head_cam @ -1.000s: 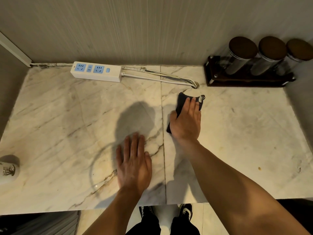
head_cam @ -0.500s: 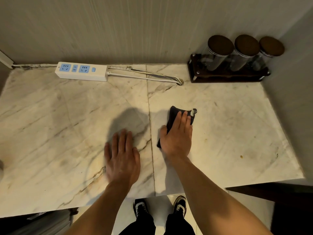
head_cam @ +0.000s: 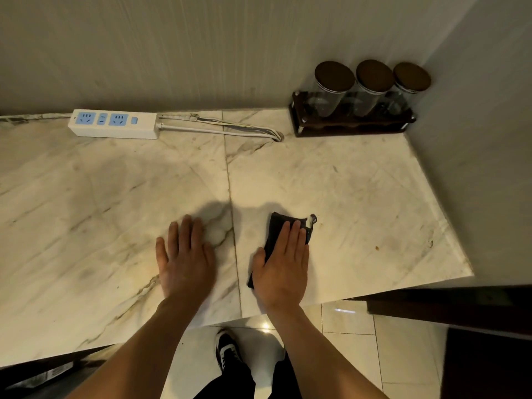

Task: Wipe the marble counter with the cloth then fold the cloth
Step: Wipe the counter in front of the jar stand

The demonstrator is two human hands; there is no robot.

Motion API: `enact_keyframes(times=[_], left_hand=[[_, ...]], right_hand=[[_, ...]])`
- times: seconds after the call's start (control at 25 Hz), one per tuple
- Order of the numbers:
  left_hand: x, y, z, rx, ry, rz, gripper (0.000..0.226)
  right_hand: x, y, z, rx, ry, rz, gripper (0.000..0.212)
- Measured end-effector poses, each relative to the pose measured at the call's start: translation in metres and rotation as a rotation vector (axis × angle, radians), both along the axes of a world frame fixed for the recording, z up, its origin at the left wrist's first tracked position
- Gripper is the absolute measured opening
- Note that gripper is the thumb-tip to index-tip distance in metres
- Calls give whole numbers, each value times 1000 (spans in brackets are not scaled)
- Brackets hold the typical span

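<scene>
A small dark cloth (head_cam: 275,230) lies flat on the white veined marble counter (head_cam: 359,197), just right of the seam between the two slabs. My right hand (head_cam: 283,264) presses on it palm down with fingers together, so most of the cloth is hidden; its far edge and a small tag stick out beyond my fingertips. Left of the seam, my left hand (head_cam: 185,259) rests flat on the bare marble, holding nothing.
A white power strip (head_cam: 113,123) with blue sockets lies at the back, its cables (head_cam: 230,129) running to a hole in the counter. Three lidded glass jars (head_cam: 371,87) stand in a dark rack in the back right corner. A wall bounds the right side. A brown speck (head_cam: 377,248) marks the marble.
My right hand has dragged the cloth from near the cable hole toward the front edge. The left hand stayed flat beside it. The view has swung right.
</scene>
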State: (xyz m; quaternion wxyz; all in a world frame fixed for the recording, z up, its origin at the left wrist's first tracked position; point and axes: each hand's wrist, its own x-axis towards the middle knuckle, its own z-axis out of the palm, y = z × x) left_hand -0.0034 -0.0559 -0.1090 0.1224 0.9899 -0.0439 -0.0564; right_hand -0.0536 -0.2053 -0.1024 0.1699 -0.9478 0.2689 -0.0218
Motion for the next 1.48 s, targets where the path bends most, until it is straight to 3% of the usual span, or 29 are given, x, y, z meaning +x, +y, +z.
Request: enact_keyframes(times=[0.28,0.56,1.04,1.48], left_hand=[[9,-25,15,-77,-69,-29,46],[15,-71,11,-166,-47,-73,55],[11,-80,3,-12,-40,-60,57],[12,-80,5,25,-54,-65,53]], right_hand=[[-26,-16,-4,-41,3,149,70],[-42,-56,-3,-33,-24,444,70],[1,-121,4,-53,95,922,69],[62,-146,7,-81,82,1029,69]])
